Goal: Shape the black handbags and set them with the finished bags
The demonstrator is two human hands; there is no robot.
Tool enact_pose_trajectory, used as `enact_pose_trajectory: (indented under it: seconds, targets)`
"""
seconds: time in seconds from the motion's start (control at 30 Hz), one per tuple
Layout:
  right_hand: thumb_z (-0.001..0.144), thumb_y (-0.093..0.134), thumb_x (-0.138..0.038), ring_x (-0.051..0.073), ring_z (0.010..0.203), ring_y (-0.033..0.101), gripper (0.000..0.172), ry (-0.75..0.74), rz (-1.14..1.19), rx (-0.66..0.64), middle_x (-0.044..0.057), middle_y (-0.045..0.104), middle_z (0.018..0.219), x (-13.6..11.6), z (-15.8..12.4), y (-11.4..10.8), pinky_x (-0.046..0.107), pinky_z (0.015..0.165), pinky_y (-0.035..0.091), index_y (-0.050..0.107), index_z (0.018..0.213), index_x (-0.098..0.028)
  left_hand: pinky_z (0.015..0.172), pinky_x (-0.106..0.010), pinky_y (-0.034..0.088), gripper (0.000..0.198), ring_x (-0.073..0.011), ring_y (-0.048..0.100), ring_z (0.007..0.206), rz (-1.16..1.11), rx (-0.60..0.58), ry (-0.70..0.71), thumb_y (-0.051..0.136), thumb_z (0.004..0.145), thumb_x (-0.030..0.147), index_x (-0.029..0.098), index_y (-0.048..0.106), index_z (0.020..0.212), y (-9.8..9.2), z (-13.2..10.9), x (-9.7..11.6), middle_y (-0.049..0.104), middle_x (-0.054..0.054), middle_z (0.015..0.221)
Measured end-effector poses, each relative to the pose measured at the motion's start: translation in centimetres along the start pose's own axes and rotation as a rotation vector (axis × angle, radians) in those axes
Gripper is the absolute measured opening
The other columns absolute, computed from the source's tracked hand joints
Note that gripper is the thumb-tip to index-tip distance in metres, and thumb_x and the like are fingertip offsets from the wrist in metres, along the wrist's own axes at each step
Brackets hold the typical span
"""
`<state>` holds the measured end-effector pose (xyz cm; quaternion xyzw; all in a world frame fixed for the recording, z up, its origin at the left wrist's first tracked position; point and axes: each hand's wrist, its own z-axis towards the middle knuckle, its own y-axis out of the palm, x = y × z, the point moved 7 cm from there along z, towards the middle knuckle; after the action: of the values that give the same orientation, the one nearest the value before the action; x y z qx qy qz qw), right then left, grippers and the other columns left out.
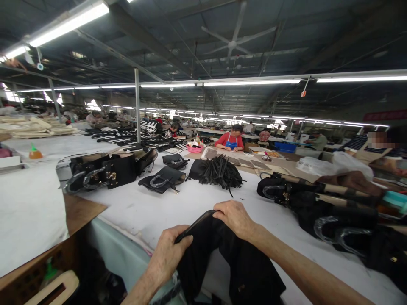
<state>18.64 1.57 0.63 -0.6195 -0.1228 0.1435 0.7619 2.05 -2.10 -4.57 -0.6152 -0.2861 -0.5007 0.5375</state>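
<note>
A black handbag (251, 258) hangs between my hands at the front edge of the white-covered table, its dark rim pulled taut. My left hand (171, 250) pinches the rim at its left end, thumb on top. Over the rim's far corner, my right hand (234, 218) is closed with fingers and thumb gripping it. Beyond my hands lies a bundle of black strips (222, 171) on the table. Two small black bags, one with a plastic-wrapped handle (163, 180), lie to its left. The lower part of the held bag runs out of view.
Black handbags with wrapped handles stand at left (119, 169) and are piled at right (343, 212). An orange glue bottle (35, 152) and a pink basket (195, 148) stand farther back. A person in red (231, 139) sits across the table; another person is at far right.
</note>
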Motion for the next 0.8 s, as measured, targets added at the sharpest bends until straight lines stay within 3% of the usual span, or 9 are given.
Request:
enact_pose_trajectory:
  seconds: [0.1,0.23,0.5,0.6,0.8]
  targets:
    - [0.082,0.045,-0.031,0.013,0.067,0.053,0.022,-0.021,-0.006,0.005,-0.001,0.063,0.068,-0.2,0.2,0.0,0.022,0.062,0.028,0.059,0.067,-0.021,0.057,-0.023,0.036,0.018,-0.0145,0.050,0.063,-0.030,0.030,-0.070,0.044,0.070,0.024,0.014,0.060,0.071,0.0,0.3,-0.6,0.058,0.002,0.063]
    - [0.081,0.046,-0.029,0.013,0.068,0.053,0.021,-0.038,-0.003,0.004,-0.001,0.063,0.069,-0.2,0.2,0.0,0.023,0.063,0.028,0.058,0.066,-0.021,0.055,-0.021,0.034,0.019,-0.0130,0.048,0.061,-0.031,0.068,-0.050,0.044,0.069,0.023,0.015,0.060,0.073,0.0,0.5,-0.4,0.055,0.002,0.062]
    - [0.085,0.041,-0.035,0.014,0.069,0.054,0.027,-0.033,0.010,0.003,-0.001,0.064,0.070,-0.1,0.1,0.0,0.023,0.064,0.030,0.058,0.068,-0.021,0.049,-0.021,0.026,0.030,-0.0096,0.035,0.052,0.270,0.194,0.029,0.039,0.076,0.033,0.016,0.049,0.054,-0.7,0.8,0.6,0.035,0.004,0.049]
    - [0.087,0.037,-0.039,0.014,0.068,0.055,0.034,-0.018,-0.021,-0.014,0.001,0.064,0.070,-0.5,0.1,-0.3,0.023,0.061,0.030,0.058,0.068,-0.021,0.049,-0.021,0.025,0.030,-0.0096,0.035,0.052,0.226,0.171,0.015,0.039,0.076,0.032,0.016,0.050,0.054,-0.5,0.8,0.2,0.036,0.004,0.050]
    - [0.089,0.034,-0.035,0.015,0.069,0.057,0.027,-0.080,-0.064,-0.011,0.001,0.064,0.075,-1.9,0.0,-1.2,0.024,0.060,0.031,0.058,0.086,-0.023,0.049,-0.022,0.027,0.029,-0.0114,0.042,0.054,0.086,0.084,-0.037,0.038,0.075,0.030,0.015,0.059,0.064,0.0,0.8,-0.1,0.047,0.003,0.054]
